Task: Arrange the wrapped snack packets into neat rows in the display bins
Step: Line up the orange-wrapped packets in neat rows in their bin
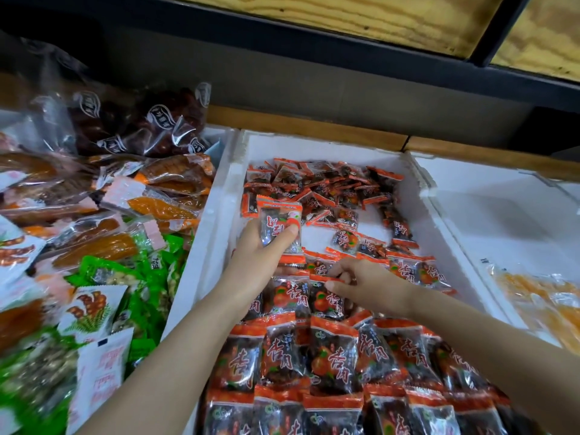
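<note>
**Both hands busy in the white foam bin**

Nearest the camera I see red-and-black snack packets [332, 356] lying in neat overlapping rows across the white foam bin [216, 221]. Just beyond them the right hand [370, 285] has its fingers curled, thumb and forefinger pinching the orange top seal of a row packet [326, 299]. Further in, the left hand [257, 262] grips a single packet [279, 222] upright, thumb across its front. At the back lies a loose heap [326, 186] of the same packets.
</note>
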Available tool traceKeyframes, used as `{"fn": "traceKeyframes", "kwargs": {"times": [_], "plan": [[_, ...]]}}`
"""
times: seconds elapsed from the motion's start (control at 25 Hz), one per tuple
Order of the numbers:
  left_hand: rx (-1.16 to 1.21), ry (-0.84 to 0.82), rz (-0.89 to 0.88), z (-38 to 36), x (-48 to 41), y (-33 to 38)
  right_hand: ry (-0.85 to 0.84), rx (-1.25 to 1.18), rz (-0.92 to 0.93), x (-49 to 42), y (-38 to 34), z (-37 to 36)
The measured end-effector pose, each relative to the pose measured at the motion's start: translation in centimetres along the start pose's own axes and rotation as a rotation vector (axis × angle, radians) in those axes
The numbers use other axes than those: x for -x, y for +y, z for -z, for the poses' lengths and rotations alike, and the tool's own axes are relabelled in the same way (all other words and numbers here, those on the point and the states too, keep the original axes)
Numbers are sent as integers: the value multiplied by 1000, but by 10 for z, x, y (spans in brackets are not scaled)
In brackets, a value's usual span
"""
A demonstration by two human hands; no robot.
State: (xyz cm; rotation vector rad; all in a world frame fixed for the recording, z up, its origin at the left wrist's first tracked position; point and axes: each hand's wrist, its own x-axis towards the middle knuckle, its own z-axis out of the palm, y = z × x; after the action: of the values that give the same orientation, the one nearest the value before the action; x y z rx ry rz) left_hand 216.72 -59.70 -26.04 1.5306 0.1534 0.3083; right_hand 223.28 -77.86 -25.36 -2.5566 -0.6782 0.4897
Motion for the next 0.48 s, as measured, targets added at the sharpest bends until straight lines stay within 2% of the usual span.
{"fn": "traceKeyframes", "kwargs": {"times": [0.12,0.2,0.32,0.4,0.48], "plan": [[128,-66,100,-4,3,4,53,125,24,6,-2,1],[145,-113,132,-4,6,6,163,161,60,13,-10,4],[-9,-235,72,-5,14,6,381,-182,159,31,-29,13],[-112,-292,-25,-8,22,9,368,-359,219,42,-41,17],[-205,-287,-119,-13,27,13,319,-405,227,50,-42,19]]}}
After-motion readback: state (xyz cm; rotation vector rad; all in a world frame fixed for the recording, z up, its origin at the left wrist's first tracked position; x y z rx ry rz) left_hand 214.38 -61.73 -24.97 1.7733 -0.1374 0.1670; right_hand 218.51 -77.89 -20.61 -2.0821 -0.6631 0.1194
